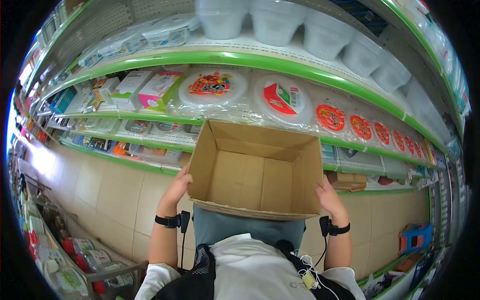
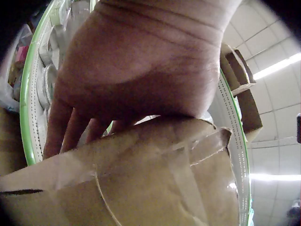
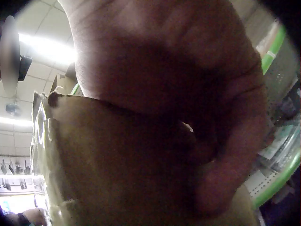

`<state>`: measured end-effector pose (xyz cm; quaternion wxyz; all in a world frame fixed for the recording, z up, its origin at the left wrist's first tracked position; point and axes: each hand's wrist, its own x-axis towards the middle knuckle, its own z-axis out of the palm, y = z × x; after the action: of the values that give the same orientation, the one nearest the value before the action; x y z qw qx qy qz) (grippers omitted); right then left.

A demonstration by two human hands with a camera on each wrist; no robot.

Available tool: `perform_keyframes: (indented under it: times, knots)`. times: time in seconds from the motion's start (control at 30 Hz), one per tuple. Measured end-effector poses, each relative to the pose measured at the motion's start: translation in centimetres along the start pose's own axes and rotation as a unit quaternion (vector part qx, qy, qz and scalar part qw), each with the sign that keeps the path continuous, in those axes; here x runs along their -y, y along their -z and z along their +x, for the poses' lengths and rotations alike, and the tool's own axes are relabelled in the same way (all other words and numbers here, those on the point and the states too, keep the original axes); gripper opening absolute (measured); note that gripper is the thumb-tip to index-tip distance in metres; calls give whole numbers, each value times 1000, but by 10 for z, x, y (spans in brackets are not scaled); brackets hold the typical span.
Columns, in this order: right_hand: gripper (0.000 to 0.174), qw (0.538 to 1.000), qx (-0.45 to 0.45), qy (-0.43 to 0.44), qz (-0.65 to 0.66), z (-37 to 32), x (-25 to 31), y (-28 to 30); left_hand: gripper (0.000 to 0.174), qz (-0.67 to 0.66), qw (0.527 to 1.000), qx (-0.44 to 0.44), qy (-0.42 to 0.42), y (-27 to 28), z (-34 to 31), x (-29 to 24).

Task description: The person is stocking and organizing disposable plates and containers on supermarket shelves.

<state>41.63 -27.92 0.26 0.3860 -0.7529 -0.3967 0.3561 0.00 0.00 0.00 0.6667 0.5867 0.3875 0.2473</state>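
An open-topped brown cardboard box (image 1: 240,175) is held in front of the legs, and bare cardboard shows on its bottom. My left hand (image 1: 178,187) grips its left side, with the thumb by the upper edge. On the opposite side my right hand (image 1: 328,196) grips the right wall. In the left wrist view the fingers of the left hand (image 2: 141,70) reach down behind the box's taped wall (image 2: 146,183). The right wrist view is dark, with the right hand (image 3: 174,61) bent over the box wall (image 3: 113,150).
Ahead, a green-edged shelf (image 1: 240,60) bears stacked plastic tubs (image 1: 277,22). Below it stand wrapped round containers with red labels (image 1: 212,87) and small cartons (image 1: 132,90). Red-capped bottles (image 1: 95,257) are at lower left. A blue plastic item (image 1: 415,238) lies at right by the tiled floor (image 1: 115,200).
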Motion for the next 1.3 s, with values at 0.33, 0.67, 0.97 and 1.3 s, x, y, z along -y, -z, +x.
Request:
perform_keyframes:
  times: [0.33,0.67,0.97,1.3]
  knots:
    - [48,996,-36,83,-17,3,3,1,69,-57,998,20,-24,2,11,19]
    - [50,997,-4,49,63,-4,12,6,69,-20,999,30,-9,-7,8,14]
    - [48,994,-27,56,93,4,-13,8,69,-6,999,32,-19,-7,7,15]
    - [48,991,-42,67,108,4,-27,10,71,-29,999,29,-24,-15,-4,0]
